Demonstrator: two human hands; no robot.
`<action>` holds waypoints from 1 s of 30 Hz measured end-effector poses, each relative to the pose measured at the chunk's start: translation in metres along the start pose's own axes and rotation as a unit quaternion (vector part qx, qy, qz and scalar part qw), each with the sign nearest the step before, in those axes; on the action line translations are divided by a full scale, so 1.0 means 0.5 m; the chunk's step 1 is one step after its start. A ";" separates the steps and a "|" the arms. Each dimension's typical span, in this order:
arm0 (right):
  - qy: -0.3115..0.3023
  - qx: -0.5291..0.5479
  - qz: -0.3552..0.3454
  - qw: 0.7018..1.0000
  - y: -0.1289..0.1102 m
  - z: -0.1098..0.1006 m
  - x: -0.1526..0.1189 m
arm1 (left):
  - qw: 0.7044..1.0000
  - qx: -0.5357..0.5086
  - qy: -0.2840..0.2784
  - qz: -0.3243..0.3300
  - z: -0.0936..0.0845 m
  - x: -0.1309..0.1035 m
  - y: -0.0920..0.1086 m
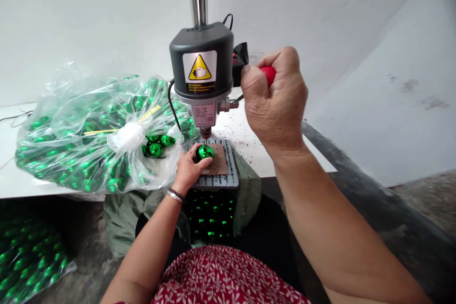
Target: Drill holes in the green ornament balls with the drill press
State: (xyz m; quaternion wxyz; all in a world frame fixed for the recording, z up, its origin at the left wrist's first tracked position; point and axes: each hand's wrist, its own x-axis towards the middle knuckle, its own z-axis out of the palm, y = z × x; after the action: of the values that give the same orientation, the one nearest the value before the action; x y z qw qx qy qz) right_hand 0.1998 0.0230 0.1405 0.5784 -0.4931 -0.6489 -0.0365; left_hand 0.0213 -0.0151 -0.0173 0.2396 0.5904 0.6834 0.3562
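My red leaf-print top is closest, bottom of view. Right hand is up, fist wrapped around the red grip of the drill press lever. Left hand is pinching a shiny green ball, thumb one side, fingers the other. Ball sits on the brown board on the grey base plate, directly under the chuck. Bit is at its top; can't tell how deep. Knotted clear plastic bag of green balls to the left, dark shavings on the white tabletop.
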 end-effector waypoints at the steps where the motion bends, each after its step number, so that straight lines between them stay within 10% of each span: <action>1: 0.000 0.003 0.000 1.000 0.000 0.000 -0.001 | 1.000 0.018 -0.001 0.005 0.002 -0.002 0.002; 30: 0.058 0.008 0.001 0.998 -0.014 -0.020 -0.076 | 0.997 0.058 -0.004 0.043 0.026 -0.009 -0.010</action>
State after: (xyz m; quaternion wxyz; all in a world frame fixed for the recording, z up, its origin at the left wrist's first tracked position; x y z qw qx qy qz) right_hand 0.1963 -0.0099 0.1176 0.6189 -0.4862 -0.6141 -0.0586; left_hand 0.0287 -0.0173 -0.0300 0.1922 0.6337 0.6758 0.3237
